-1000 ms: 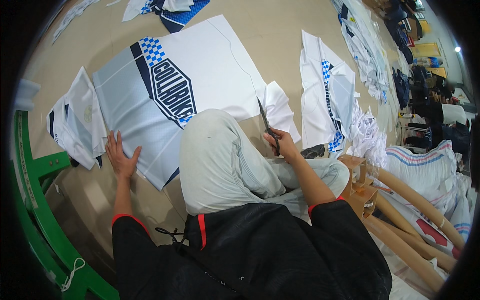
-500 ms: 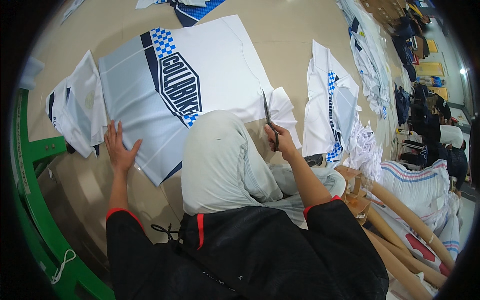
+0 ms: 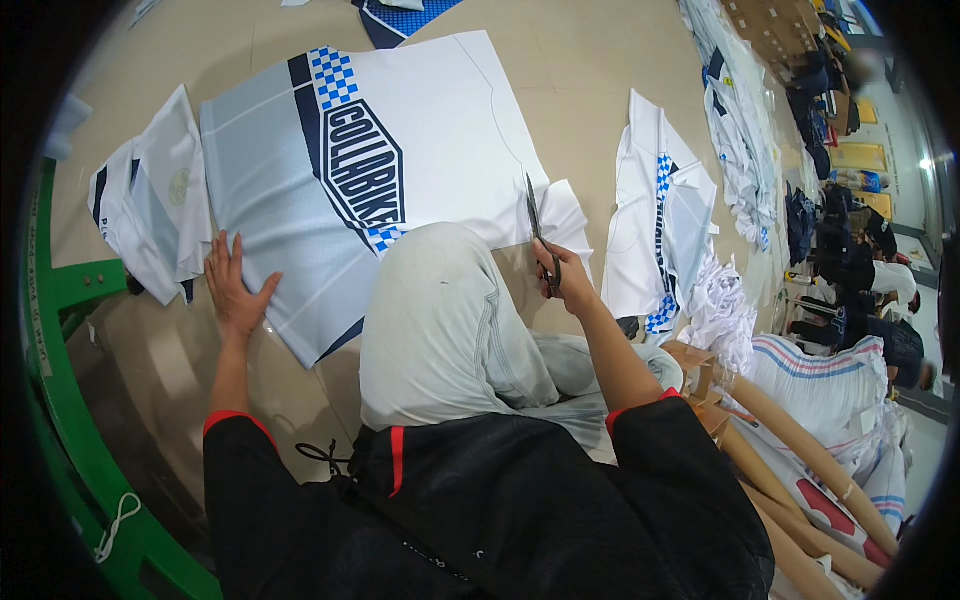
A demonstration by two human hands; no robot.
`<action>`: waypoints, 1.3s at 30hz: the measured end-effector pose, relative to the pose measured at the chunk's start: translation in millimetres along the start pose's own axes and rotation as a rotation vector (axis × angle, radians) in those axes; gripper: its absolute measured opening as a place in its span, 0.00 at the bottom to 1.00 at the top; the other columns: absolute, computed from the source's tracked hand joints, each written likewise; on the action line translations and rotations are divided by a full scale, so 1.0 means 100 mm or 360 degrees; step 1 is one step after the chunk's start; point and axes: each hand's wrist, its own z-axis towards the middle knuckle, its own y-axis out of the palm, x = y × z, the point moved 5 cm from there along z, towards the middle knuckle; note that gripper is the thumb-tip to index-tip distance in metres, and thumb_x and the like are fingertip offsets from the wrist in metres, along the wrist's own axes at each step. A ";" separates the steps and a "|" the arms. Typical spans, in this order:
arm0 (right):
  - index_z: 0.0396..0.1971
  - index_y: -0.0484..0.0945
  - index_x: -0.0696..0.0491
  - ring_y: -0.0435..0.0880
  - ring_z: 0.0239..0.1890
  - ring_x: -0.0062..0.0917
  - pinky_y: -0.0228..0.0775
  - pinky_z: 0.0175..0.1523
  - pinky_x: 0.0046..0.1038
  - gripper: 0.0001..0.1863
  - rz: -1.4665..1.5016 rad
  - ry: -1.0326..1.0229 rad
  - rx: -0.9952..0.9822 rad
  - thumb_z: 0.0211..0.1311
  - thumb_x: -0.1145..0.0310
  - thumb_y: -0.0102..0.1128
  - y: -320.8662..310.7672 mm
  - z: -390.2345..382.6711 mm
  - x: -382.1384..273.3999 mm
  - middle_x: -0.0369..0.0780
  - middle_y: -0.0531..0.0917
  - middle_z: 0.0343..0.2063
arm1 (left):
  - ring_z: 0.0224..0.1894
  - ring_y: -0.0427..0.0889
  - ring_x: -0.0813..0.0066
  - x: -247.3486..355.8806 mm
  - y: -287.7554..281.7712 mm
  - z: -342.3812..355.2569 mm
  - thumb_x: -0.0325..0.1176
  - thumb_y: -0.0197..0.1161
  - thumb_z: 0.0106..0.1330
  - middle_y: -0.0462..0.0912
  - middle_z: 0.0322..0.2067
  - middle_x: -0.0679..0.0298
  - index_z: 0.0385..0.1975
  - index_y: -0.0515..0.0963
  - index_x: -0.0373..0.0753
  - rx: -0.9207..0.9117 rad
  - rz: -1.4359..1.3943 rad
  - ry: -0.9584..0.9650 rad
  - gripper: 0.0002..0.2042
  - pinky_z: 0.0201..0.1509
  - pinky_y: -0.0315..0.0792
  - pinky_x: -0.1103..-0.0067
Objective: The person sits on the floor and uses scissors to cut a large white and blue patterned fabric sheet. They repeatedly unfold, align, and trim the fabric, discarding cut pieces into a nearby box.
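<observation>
A large printed fabric panel (image 3: 265,150), grey on one side and white on the other with a navy band and blue checks, lies spread on the floor before me. My left hand (image 3: 238,292) rests flat on its near left edge, fingers spread. In my right hand (image 3: 563,275) is a pair of dark scissors (image 3: 534,212), blades pointing away over the panel's right edge. A loose white flap of fabric (image 3: 568,215) lies just right of the blades. My bent knee covers the panel's near edge.
Smaller cut fabric pieces lie left (image 3: 150,215) and right (image 3: 640,190) of the panel. A green metal frame (image 3: 75,400) stands at the left. White scraps (image 3: 722,300), cardboard tubes (image 3: 810,440) and a white sack (image 3: 815,375) are at the right. People sit far right.
The view has shifted slightly. Both hands keep nearly the same places, with the scissors still at the panel's right edge.
</observation>
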 end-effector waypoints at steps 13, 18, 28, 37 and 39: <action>0.52 0.78 0.56 0.69 0.14 0.15 0.62 0.19 0.21 0.32 -0.0055 -0.0112 0.0003 0.58 0.44 0.70 0.05 0.04 -0.01 0.30 0.72 0.19 | 0.76 0.51 0.54 -0.04 0.02 0.00 0.53 0.72 0.53 0.55 0.74 0.55 0.72 0.60 0.44 -0.0044 -0.0019 -0.0029 0.46 0.77 0.42 0.53; 0.57 0.77 0.58 0.69 0.16 0.16 0.62 0.19 0.22 0.34 -0.0009 0.0007 0.0048 0.61 0.45 0.68 0.12 0.08 -0.28 0.30 0.71 0.19 | 0.76 0.50 0.54 -0.05 0.03 -0.01 0.54 0.72 0.54 0.54 0.74 0.54 0.72 0.59 0.44 -0.0038 0.0004 -0.0037 0.46 0.77 0.41 0.54; 0.59 0.76 0.59 0.69 0.17 0.17 0.57 0.18 0.23 0.40 -0.0225 -0.0169 0.0109 0.56 0.43 0.71 0.12 0.24 -0.34 0.32 0.70 0.20 | 0.77 0.49 0.55 -0.05 0.03 0.00 0.54 0.71 0.54 0.53 0.74 0.55 0.72 0.58 0.45 -0.0055 0.0004 -0.0036 0.47 0.77 0.41 0.54; 0.59 0.76 0.61 0.65 0.15 0.16 0.53 0.18 0.24 0.39 -0.0309 -0.0247 0.0209 0.56 0.47 0.73 0.15 0.23 -0.33 0.31 0.71 0.18 | 0.77 0.49 0.56 -0.07 0.04 -0.03 0.55 0.72 0.53 0.53 0.74 0.55 0.73 0.57 0.46 -0.0023 -0.0001 -0.0026 0.48 0.77 0.40 0.54; 0.60 0.75 0.60 0.68 0.16 0.17 0.56 0.18 0.24 0.38 -0.0294 -0.0221 0.0092 0.56 0.48 0.74 0.13 0.31 -0.29 0.32 0.73 0.18 | 0.77 0.48 0.55 -0.08 0.05 -0.04 0.56 0.72 0.52 0.53 0.74 0.55 0.73 0.57 0.46 -0.0016 -0.0020 -0.0014 0.48 0.77 0.40 0.53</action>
